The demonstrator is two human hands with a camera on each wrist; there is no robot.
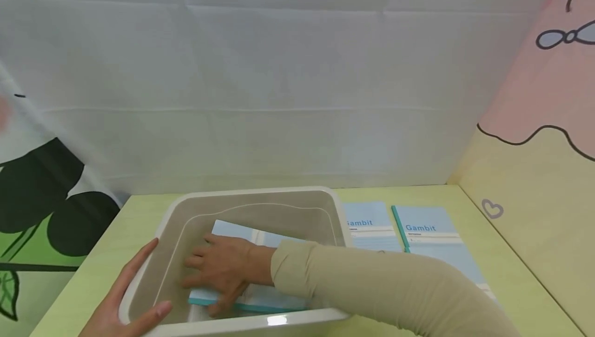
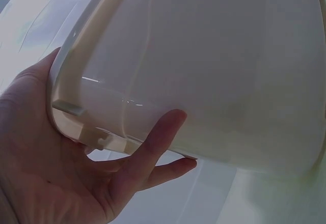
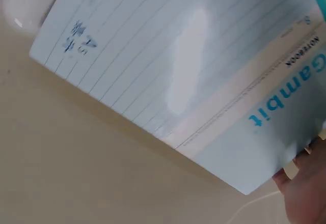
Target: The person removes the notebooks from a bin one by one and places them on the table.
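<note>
Hands are both busy at the tub [image 1: 260,195] near the bottom middle of the head view. The left hand [image 1: 123,301] is sitting at the lower left of the frame and is holding the tub's near left corner. Its thumb is curling over the rim and its fingers are lying along the outside wall. In the left wrist view the left hand [image 2: 66,173] is filling the lower left, with fingers [image 2: 158,137] wrapping under the pale rim of the tub [image 2: 214,71].

The right hand [image 1: 223,270] is reaching down inside the tub. Its fingers are spreading out and resting flat on top of a light blue notebook [image 1: 260,295]. I cannot tell if the thumb is hooking under the edge. A tan sleeve [image 1: 372,290] is running from the hand to the lower right of the frame. In the right wrist view the notebook [image 3: 193,81] is filling most of the picture, with blue lines and the word Gambit on it, and a bit of the right hand [image 3: 305,188] is touching its lower right edge.

The notebook is lying tilted in the bottom of the tub. The tub is sitting on a pale green table [image 1: 516,270]. Just right of the tub, two more blue notebooks [image 1: 372,226] [image 1: 427,228] are lying flat side by side on the table.
</note>
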